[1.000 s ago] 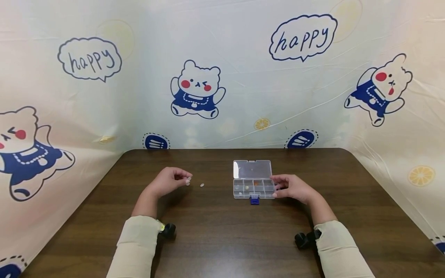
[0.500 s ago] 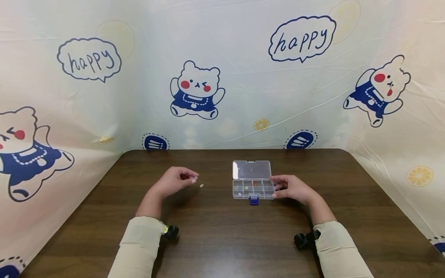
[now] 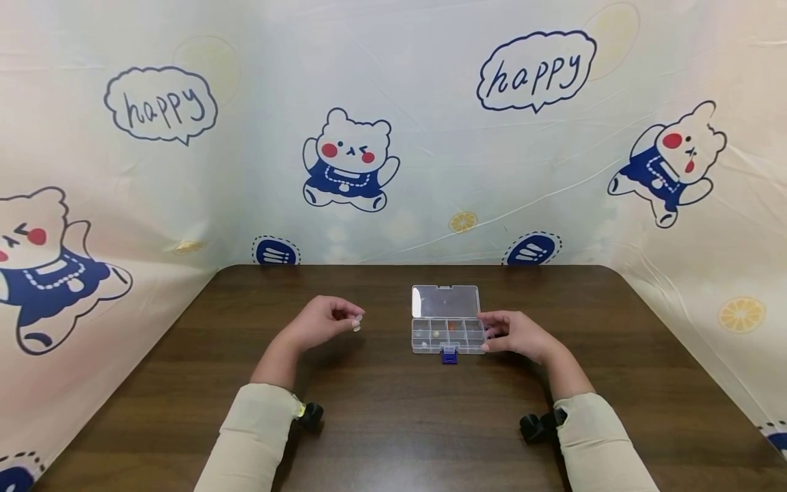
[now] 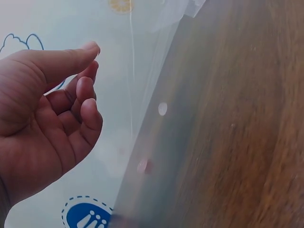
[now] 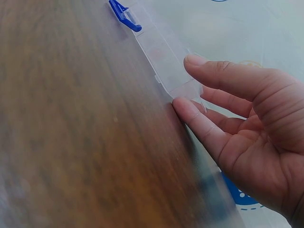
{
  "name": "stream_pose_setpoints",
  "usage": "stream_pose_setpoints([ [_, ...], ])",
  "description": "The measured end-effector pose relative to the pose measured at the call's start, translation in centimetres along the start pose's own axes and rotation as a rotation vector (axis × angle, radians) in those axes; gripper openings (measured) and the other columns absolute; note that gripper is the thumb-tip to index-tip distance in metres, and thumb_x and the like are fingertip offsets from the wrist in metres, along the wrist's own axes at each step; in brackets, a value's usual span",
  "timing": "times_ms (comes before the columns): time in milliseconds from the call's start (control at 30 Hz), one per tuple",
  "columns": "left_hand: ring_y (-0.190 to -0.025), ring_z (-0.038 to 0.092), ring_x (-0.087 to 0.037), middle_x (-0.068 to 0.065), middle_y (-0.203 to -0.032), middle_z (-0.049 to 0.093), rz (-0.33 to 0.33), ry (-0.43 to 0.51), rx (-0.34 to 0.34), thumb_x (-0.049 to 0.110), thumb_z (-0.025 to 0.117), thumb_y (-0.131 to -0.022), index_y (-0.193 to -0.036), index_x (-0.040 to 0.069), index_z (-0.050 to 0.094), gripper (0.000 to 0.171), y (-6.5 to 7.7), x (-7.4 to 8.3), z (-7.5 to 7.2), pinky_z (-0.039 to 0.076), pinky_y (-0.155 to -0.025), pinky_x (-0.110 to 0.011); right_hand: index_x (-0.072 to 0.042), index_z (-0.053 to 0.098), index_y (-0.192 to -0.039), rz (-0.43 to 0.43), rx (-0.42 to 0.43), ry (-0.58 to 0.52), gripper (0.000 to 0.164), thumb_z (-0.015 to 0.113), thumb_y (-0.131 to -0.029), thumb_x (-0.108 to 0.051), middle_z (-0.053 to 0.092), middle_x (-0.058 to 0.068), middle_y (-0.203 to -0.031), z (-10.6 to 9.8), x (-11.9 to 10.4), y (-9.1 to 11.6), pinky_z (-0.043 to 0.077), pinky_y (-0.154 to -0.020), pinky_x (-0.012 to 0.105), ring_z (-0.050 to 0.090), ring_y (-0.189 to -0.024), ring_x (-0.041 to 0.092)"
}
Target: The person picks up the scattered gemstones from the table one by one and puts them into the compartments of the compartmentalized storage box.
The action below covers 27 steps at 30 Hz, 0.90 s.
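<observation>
A see-through compartment box (image 3: pixel 449 335) stands with its lid raised on the table, a blue latch (image 3: pixel 449 357) at its front. My right hand (image 3: pixel 522 336) holds the box's right end between thumb and fingers; the right wrist view shows the thumb (image 5: pixel 199 61) and a fingertip at its end wall. My left hand (image 3: pixel 320 324), left of the box, pinches a small whitish piece (image 3: pixel 359 317) between thumb and fingers. Just under these fingertips is another small pale oval piece (image 3: pixel 356 329). The left wrist view shows an oval piece (image 4: pixel 163 109) on the table.
Several small pieces sit in the box's compartments, among them an orange one (image 3: pixel 452 326) and a pale yellow one (image 3: pixel 436 334). Behind the brown wooden table (image 3: pixel 393 410) hangs a printed cloth (image 3: pixel 430 171). Its folds meet the table's back edge.
My left hand has moved right with the pinched piece, until its fingertips are over the loose oval piece. My right hand has stayed at the box's right end.
</observation>
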<state>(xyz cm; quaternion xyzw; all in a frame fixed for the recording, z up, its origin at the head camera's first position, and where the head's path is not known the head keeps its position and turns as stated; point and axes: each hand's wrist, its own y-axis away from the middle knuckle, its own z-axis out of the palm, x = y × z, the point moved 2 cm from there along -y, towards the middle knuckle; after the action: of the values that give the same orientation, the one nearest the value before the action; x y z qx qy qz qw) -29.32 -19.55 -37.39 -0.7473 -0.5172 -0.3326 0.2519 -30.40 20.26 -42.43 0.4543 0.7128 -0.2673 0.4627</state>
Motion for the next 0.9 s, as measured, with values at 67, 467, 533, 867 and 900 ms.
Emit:
stream_pose_setpoints([
  [67,-0.085,0.057,-0.022,-0.003,-0.094,0.066,0.010,-0.001,-0.001,0.014,0.071,-0.091,-0.112,0.005,0.072,0.024,-0.1,0.1,0.1,0.052,-0.076,-0.033,0.007,0.046,-0.139,-0.001,0.001,0.002,0.068,0.079,-0.081,-0.008,0.055,0.025,-0.129,0.0,0.0,0.0,0.052,-0.079,0.026,0.058,-0.104,0.030],
  [467,-0.081,0.057,-0.019,-0.001,-0.092,0.066,0.055,-0.016,0.028,0.015,0.070,-0.091,-0.108,0.010,0.073,0.018,-0.3,1.5,1.3,0.052,-0.073,-0.031,0.006,0.048,-0.138,0.010,0.009,0.007,0.069,0.081,-0.080,-0.009,0.057,0.024,-0.127,-0.1,0.3,0.0,0.053,-0.079,0.027,0.059,-0.102,0.027],
  [533,-0.080,0.057,-0.019,-0.001,-0.091,0.065,0.062,-0.023,0.035,0.015,0.070,-0.091,-0.108,0.009,0.073,0.018,-0.3,1.6,1.5,0.051,-0.072,-0.031,0.006,0.048,-0.138,0.011,0.008,0.009,0.069,0.081,-0.080,-0.009,0.057,0.024,-0.127,-0.1,0.2,0.0,0.053,-0.079,0.027,0.059,-0.102,0.027],
  [867,-0.082,0.055,-0.019,0.001,-0.091,0.064,0.081,-0.037,0.037,0.015,0.071,-0.090,-0.106,0.012,0.075,0.017,-0.2,2.6,2.7,0.051,-0.072,-0.031,0.004,0.049,-0.138,0.020,0.012,0.017,0.068,0.081,-0.079,-0.010,0.058,0.022,-0.126,0.1,0.0,-0.1,0.052,-0.079,0.027,0.059,-0.102,0.027],
  [900,-0.082,0.055,-0.019,0.001,-0.091,0.064,0.080,-0.038,0.036,0.016,0.071,-0.090,-0.106,0.013,0.075,0.017,-0.2,2.6,2.8,0.051,-0.072,-0.031,0.005,0.049,-0.138,0.018,0.011,0.015,0.069,0.081,-0.079,-0.009,0.058,0.022,-0.126,0.1,0.0,-0.1,0.052,-0.079,0.027,0.059,-0.102,0.027],
])
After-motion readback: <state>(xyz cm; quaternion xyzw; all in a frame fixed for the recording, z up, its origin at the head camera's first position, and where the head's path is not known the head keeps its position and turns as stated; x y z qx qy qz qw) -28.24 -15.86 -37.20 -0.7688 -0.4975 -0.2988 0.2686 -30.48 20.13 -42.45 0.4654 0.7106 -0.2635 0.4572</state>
